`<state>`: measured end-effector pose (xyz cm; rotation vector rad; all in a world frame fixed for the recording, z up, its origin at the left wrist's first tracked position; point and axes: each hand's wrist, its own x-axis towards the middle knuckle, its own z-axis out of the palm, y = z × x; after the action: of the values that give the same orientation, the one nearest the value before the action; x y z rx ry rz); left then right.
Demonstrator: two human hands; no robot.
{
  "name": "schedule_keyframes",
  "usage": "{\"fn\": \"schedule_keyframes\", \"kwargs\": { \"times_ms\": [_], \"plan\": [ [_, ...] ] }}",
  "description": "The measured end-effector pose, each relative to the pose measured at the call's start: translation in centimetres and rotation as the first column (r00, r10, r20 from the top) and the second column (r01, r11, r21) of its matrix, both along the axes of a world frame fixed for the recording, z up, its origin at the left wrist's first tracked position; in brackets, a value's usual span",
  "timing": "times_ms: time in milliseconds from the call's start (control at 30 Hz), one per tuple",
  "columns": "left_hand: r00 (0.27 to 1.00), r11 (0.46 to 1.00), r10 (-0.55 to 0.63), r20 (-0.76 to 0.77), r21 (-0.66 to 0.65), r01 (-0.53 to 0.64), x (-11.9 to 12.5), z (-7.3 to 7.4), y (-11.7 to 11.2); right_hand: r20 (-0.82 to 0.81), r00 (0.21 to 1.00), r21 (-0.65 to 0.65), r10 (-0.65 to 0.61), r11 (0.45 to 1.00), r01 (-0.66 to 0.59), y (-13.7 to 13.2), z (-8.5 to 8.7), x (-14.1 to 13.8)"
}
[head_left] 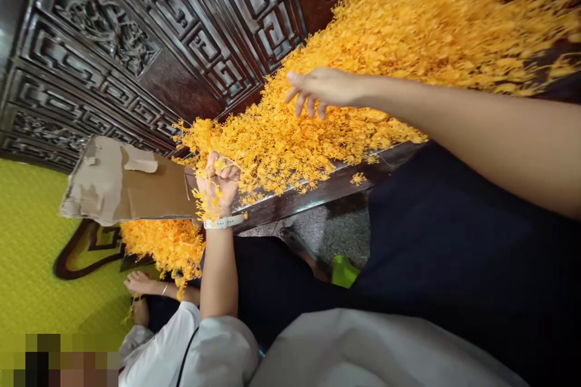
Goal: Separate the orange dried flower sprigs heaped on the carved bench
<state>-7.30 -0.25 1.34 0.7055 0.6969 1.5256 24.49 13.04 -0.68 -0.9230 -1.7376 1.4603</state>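
Loose heap of tiny orange-yellow flowers (pixel 372 54), thick across a dark carved wooden bench (pixel 327 188) and over its edge; small clump (pixel 207 201) in the left fingers (pixel 222 172); more fallen flowers (pixel 161 248) beneath torn cardboard (pixel 122 181).

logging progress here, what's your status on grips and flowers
Left grip shut on yellow-orange blossoms. Right grip open over the blossom heap. Torn cardboard sheet beside left grip; co-worker's hand nearby.

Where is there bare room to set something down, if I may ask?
The green mat left of the cardboard sheet is bare, as is the wooden edge below the flower heap; flowers crowd the left hand and right hand.
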Motion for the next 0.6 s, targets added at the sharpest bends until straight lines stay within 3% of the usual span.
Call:
{"fn": "schedule_keyframes", "kwargs": {
  "times_ms": [67,133,300,400,600],
  "plan": [
    [0.997,0.997,-0.074,-0.02,-0.012,0.074,0.8,-0.2,-0.1,0.085,0.991,-0.127,0.108,0.987,-0.096,-2.2,0.3,-1.9],
    [0.993,0.993,-0.109,-0.047,-0.045,0.107,1.3,-0.4,0.1,0.039,0.974,-0.155,0.225,0.964,-0.217,-4.1,0.4,-3.9],
    [0.986,0.99,-0.062,-0.154,-0.134,0.041,1.7,-0.9,0.6,-0.138,0.935,-0.189,0.327,0.918,-0.349,-6.4,0.8,-6.5],
    [0.982,0.983,-0.04,-0.185,-0.182,0.006,1.6,-1.1,0.6,-0.196,0.941,-0.19,0.276,0.931,-0.313,-6.7,1.5,-6.5],
    [0.997,0.974,0.0,-0.072,-0.225,-0.017,1.1,-1.0,0.8,-0.08,0.99,-0.11,0.116,0.986,-0.124,-6.1,1.3,-5.8]
  ]
}}
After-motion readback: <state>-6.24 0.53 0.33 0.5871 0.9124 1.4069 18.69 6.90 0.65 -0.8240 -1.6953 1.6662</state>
